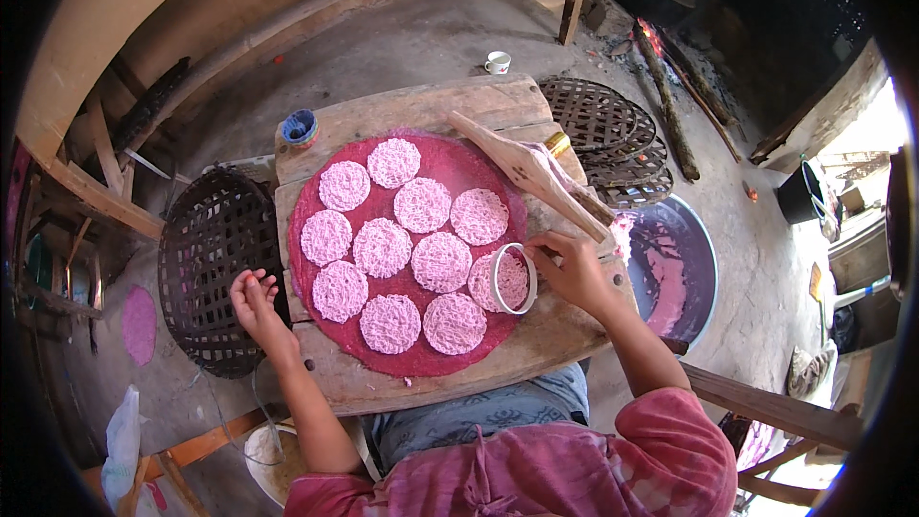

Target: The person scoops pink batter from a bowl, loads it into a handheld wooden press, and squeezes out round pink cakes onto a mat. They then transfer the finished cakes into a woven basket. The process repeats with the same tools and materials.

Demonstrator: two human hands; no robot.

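Note:
My right hand pinches a thin white ring by its right side. The ring is tilted over a pink stringy disc at the right edge of a round red mat. Several more such discs, among them a middle disc, lie flat on the mat. Left of the mat, my left hand hovers beside a dark woven tray, fingers loosely bent and holding nothing. Beneath the mat is a wooden table.
A carved wooden piece lies at the table's right, a blue-rimmed cup at its far left corner. Right of the table stand a basin with pink residue and stacked woven trays. Burning logs and a white cup are beyond.

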